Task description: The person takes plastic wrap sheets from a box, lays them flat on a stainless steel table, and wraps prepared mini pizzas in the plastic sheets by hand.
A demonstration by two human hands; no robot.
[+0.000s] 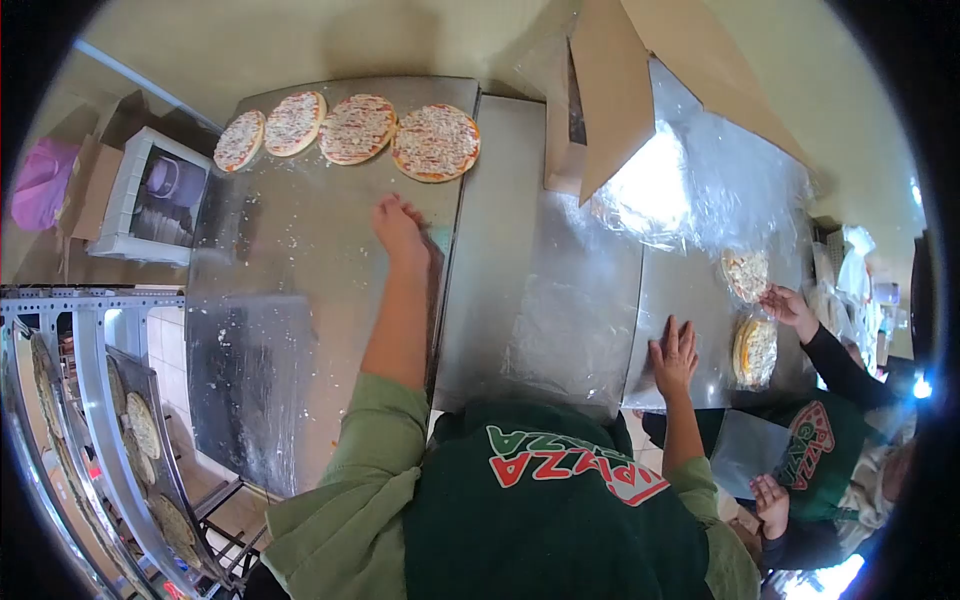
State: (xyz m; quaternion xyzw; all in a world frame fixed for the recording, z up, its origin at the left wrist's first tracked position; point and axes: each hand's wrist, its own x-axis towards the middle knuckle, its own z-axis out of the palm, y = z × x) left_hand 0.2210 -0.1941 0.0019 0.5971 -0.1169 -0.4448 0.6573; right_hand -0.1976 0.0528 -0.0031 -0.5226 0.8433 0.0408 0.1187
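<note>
My left hand (398, 225) is over the left steel table, below a row of several uncooked pizzas topped with cheese. Its fingers are curled in, and what they hold, if anything, is hidden. Nearest to it are the right-end pizza (437, 143) and the pizza beside it (357, 130). A small pale green patch (438, 236) shows just beside my wrist. On the right table my right hand (676, 358) rests open, fingers spread. Right of it lies a pizza in clear plastic (755, 352), with another wrapped pizza (745, 275) above.
A co-worker's hand (792, 308) touches the upper wrapped pizza; their other hand (770, 505) is near a clear plastic sheet (750, 450). An open cardboard box (615, 100) and a heap of clear plastic (735, 200) stand behind. A metal rack (95, 370) holds pizza bases at left.
</note>
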